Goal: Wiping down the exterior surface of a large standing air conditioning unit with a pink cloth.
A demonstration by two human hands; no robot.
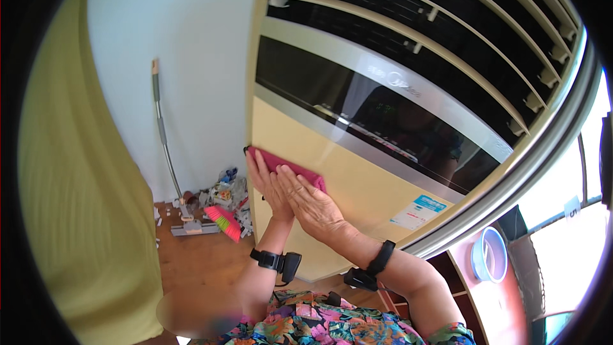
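Observation:
A folded dark pink cloth [313,178] lies flat against the cream front panel of a Midea floor-standing air conditioner [364,172], near the panel's left edge. My left hand [269,184] presses on the cloth with straight fingers, its fingertips at the cloth's left end. Partly over it lies my right hand [311,199], fingers extended and together, also resting on the cloth. Neither hand is curled around the cloth. Above them run the unit's glossy dark display strip [364,110] and its louvers [412,24]. A blue and white label [419,211] is stuck on the panel's lower right.
A flat mop [165,146] leans on the pale wall at left. By its head are a pink and green broom head [223,223] and a heap of litter [230,191]. A yellow-green curtain [91,191] hangs far left. At right, a blue-rimmed basin [488,255] stands on a surface.

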